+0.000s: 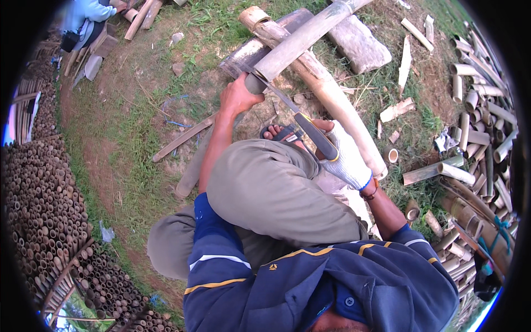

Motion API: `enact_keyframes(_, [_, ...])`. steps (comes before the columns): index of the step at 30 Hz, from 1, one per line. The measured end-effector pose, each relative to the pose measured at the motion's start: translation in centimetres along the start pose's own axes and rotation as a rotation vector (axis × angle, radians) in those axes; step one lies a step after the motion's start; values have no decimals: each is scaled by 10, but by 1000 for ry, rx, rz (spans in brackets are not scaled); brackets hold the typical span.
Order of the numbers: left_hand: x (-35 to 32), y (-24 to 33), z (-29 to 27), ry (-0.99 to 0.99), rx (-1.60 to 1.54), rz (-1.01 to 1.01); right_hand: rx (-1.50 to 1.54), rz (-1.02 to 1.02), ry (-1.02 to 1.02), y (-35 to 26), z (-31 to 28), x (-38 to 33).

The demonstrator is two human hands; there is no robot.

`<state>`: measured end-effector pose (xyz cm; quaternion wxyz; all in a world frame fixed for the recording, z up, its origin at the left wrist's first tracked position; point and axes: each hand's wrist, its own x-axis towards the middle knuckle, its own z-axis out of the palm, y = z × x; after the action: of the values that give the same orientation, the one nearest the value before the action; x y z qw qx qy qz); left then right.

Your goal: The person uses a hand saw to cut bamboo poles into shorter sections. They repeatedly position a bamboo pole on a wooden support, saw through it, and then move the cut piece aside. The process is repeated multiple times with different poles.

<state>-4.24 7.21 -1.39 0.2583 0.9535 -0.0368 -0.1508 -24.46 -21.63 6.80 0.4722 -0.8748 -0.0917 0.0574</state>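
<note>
A pale bamboo pole (304, 44) slants from the upper right down to my left hand (239, 95). The bare fingers of that hand are closed around the pole's near end. My right hand (344, 155), in a white knit glove, grips the black and yellow handle of a hand saw (318, 137). The saw's thin blade runs up and left to the pole, right beside my left hand. Whether the teeth have entered the bamboo I cannot tell. Beneath the pole, a thicker bamboo log (326, 88) crosses it and props it up.
A flat stone block (359, 45) lies behind the pole. Cut bamboo pieces (481, 116) are heaped at the right, and stacked tubes (44, 193) fill the left. My sandalled foot (282, 133) is just below the blade. Another person (88, 22) works at the far left.
</note>
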Motion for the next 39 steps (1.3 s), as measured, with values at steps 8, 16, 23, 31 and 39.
enact_keyframes(8, [8, -6, 12, 63, -8, 30, 176, -27, 5, -4, 42, 95])
enact_keyframes(16, [14, -31, 19, 44, -16, 86, 49, 2, -18, -35, -24, -40])
enact_keyframes(23, [2, -1, 5, 46, -18, 26, 45, 192, -52, -25, -56, -144])
enact_keyframes(31, [0, -3, -2, 8, -49, 1, 105, 182, -51, -8, -15, -44])
enact_keyframes(39, [7, 1, 3, 45, -22, 41, 103, -90, 72, 10, 46, 111])
